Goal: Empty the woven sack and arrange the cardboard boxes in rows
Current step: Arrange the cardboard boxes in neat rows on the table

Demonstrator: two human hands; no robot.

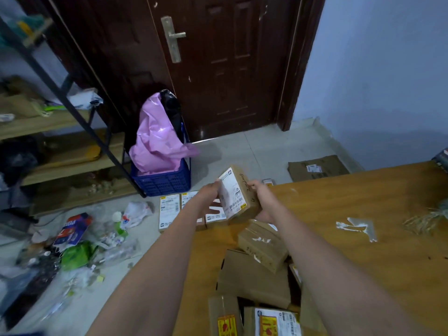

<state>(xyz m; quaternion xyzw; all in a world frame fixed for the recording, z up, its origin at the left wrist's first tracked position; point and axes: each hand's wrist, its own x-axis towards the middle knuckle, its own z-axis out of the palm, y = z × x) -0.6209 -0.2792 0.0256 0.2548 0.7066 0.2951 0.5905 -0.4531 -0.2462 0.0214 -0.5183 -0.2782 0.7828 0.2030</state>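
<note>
I hold a small cardboard box (238,194) with a white shipping label in the air between both hands, tilted on one corner. My left hand (209,197) supports its left side and my right hand (260,198) grips its right side. Below it, several labelled boxes (169,210) lie side by side on the floor. A loose heap of cardboard boxes (260,248) sits on the wooden table (363,251) near me, with more boxes (274,321) at the bottom edge. No woven sack is visible.
A blue plastic crate (164,181) with pink and black bags stands by the dark door (225,69). Litter and wrappers (80,241) cover the floor at left, below a metal shelf (60,132). A flattened carton (317,168) lies on the floor beyond the table.
</note>
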